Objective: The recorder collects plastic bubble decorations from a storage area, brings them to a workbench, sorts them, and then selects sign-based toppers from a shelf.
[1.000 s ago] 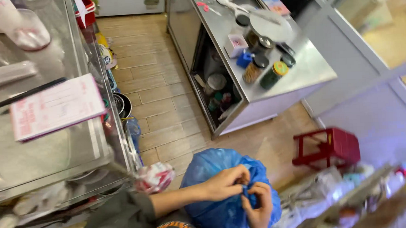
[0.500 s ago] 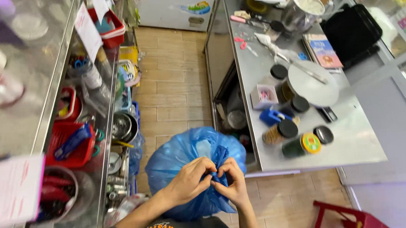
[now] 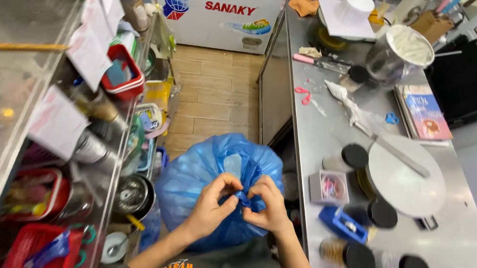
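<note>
A full blue plastic bag (image 3: 208, 178) stood in the narrow aisle between a cluttered shelf rack (image 3: 89, 156) on one side and a steel counter (image 3: 323, 119) on the other, directly below the camera and above a wooden plank floor (image 3: 215, 97). The bag looked thin and translucent, rounded and bulging, its skin crinkled and catching light in pale patches, with all its folds drawn up to a gathered neck at the top. The left hand (image 3: 212, 207) pinched that gathered neck, thumb and fingers closed on a twisted strand of blue plastic. The right hand (image 3: 268, 205) met it from the other side, fingers curled and closed on the same knot of plastic, so that both hands touched each other over the bag's top. On the counter just beside the right hand lay a round white turntable (image 3: 407, 180), a small clear box (image 3: 329, 188) and several dark-lidded jars (image 3: 355, 155).
</note>
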